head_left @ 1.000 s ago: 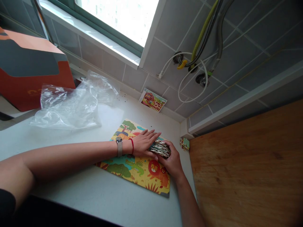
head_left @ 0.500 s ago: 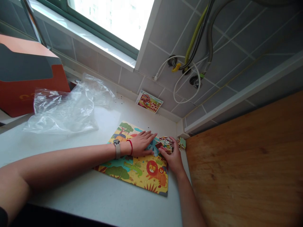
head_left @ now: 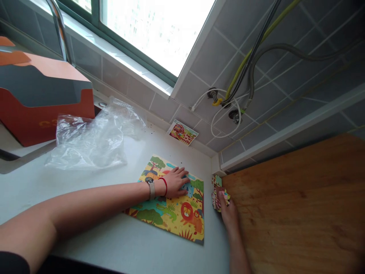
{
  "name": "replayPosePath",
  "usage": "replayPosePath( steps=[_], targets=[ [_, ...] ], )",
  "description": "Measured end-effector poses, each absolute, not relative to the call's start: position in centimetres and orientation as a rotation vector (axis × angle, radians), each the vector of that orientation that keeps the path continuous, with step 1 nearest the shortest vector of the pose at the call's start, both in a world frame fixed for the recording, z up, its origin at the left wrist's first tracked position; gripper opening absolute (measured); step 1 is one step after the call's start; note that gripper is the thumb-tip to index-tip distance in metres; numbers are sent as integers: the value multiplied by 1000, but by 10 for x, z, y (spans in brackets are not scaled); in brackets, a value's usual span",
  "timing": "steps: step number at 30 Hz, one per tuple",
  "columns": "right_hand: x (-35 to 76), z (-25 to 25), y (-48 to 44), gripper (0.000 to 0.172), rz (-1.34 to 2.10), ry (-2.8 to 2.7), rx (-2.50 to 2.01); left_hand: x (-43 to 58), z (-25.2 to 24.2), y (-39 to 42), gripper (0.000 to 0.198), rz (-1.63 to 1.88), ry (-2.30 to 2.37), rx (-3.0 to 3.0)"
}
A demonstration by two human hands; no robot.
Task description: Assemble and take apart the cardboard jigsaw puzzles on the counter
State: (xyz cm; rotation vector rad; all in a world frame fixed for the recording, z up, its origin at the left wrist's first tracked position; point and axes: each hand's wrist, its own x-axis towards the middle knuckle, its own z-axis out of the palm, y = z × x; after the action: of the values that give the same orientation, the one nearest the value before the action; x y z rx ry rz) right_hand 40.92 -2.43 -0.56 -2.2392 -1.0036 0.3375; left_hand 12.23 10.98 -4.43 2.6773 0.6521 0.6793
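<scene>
An animal jigsaw puzzle (head_left: 171,219) lies flat on the white counter, with a lion, a crocodile and trees on it. My left hand (head_left: 175,183) rests palm down on its upper part, fingers spread, covering some of the picture. Beyond the puzzle's right edge, my right hand (head_left: 229,211) grips a stack of puzzle pieces (head_left: 218,201), thumb on top; its other fingers are mostly hidden. Just behind that stack, more puzzle pieces (head_left: 216,180) sit against the wooden board.
A small picture card (head_left: 182,132) leans on the tiled wall. To the left, a crumpled clear plastic bag (head_left: 91,140) lies near an orange box (head_left: 48,118). The wooden board (head_left: 293,205) borders the counter (head_left: 137,247) on the right. Hoses (head_left: 251,64) hang above.
My right hand has carried the stack of puzzle pieces rightward, off the puzzle to the board's edge. My left hand stays flat on the puzzle. The camera view has shifted slightly.
</scene>
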Motion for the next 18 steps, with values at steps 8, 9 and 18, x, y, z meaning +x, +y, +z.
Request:
replayPosePath(
  steps=[8, 9, 18],
  targets=[
    [385, 6, -31, 75, -84, -1173, -2521, 121, -43, 111, 44, 672, 645, 2677],
    [383, 8, -32, 75, -124, -1202, -2501, 120, -43, 111, 44, 669, 642, 2679],
    [363, -6, -66, 78, -407, -1262, -2200, 121, -44, 112, 43, 655, 641, 2691]
  ],
)
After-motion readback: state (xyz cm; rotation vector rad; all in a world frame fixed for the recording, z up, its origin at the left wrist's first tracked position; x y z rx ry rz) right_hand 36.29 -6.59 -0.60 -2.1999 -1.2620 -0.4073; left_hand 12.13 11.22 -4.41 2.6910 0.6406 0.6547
